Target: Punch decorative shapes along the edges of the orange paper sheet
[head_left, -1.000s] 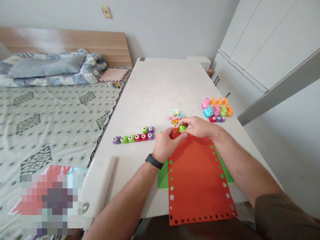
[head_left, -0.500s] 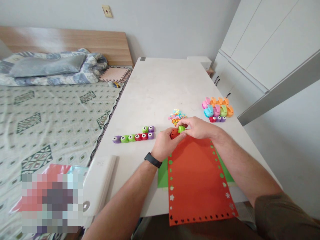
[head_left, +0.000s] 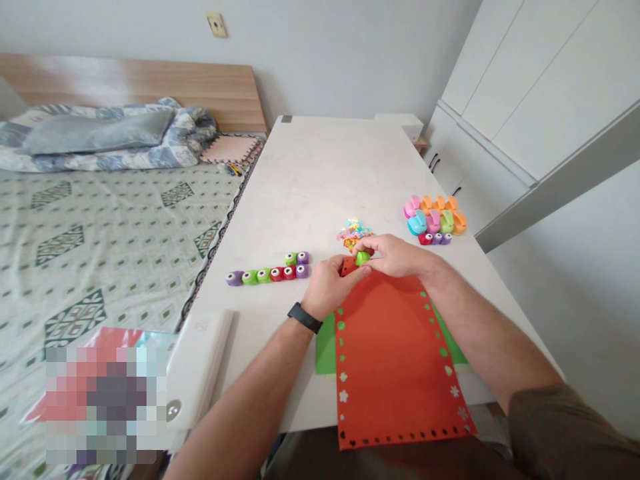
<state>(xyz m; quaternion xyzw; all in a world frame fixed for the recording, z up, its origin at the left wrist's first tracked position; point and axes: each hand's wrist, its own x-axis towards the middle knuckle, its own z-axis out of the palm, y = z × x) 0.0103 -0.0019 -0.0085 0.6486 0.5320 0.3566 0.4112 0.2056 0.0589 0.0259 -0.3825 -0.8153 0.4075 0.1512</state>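
Observation:
An orange-red sheet of paper (head_left: 390,353) with small shapes cut along its edges lies over the table's near edge, its bottom end hanging past it. Its far end is lifted and curled between my hands. My left hand (head_left: 333,283) pinches the far left corner of the paper, thumb pointing right. In my right hand (head_left: 395,255), the fingers close round a small green craft punch (head_left: 363,258) at the paper's far edge. Part of the punch is hidden by the fingers. Green paper (head_left: 326,347) shows beneath the orange-red sheet on both sides.
Small punches (head_left: 263,275) in green, red and purple stand in a row to the left. More punches, larger lever ones (head_left: 433,222) among them, are grouped at the right. Paper cutouts (head_left: 354,229) are heaped beyond my hands. A white machine (head_left: 203,373) sits at the near left.
Both hands stay at the paper's far edge, still holding paper and punch. Only a very slight shift of the view shows.

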